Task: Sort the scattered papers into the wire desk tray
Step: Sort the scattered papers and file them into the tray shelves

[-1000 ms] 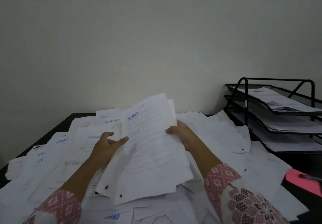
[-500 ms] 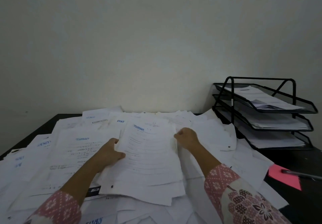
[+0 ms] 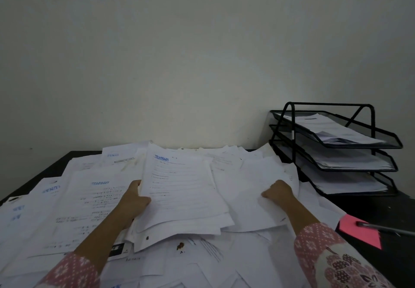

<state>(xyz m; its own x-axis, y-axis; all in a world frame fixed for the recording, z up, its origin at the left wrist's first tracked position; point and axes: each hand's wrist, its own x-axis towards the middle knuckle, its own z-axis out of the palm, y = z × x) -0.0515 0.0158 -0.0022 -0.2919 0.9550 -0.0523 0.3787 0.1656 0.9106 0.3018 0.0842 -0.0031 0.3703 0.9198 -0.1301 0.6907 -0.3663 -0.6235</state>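
White stack [image 3: 179, 195] now gripped by left hand [image 3: 134, 200] alone; right hand [image 3: 278, 192] (curled fingers) grabs another sheet [image 3: 258, 175], tray [image 3: 336, 144] waits.

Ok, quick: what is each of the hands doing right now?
Left hand: grips the left edge of the stamped paper stack.
Right hand: fingers curled on a loose white sheet; grip unclear.
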